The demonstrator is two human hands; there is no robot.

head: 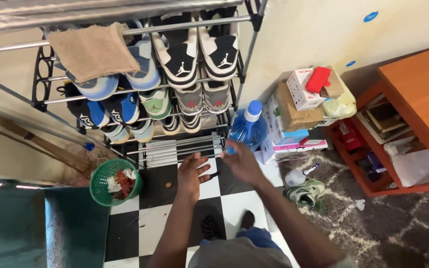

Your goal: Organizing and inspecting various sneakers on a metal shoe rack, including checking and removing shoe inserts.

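Person seen from above, lower centre of frame. Both arms bare from wrist to upper arm; no sleeves, watch, rings or gloves visible on left hand (191, 171) or right hand (242, 163). Grey garment (234, 254) at bottom centre edge, blue cloth (260, 237) just above it. Dark footwear (209, 227) with pale dots at lower centre; details unclear.

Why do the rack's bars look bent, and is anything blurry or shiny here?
In the head view, the wide lens bows the shoe rack bars near the edges; both hands, left hand and right hand, are slightly motion-blurred; glare streaks the top bar; lighting is soft.
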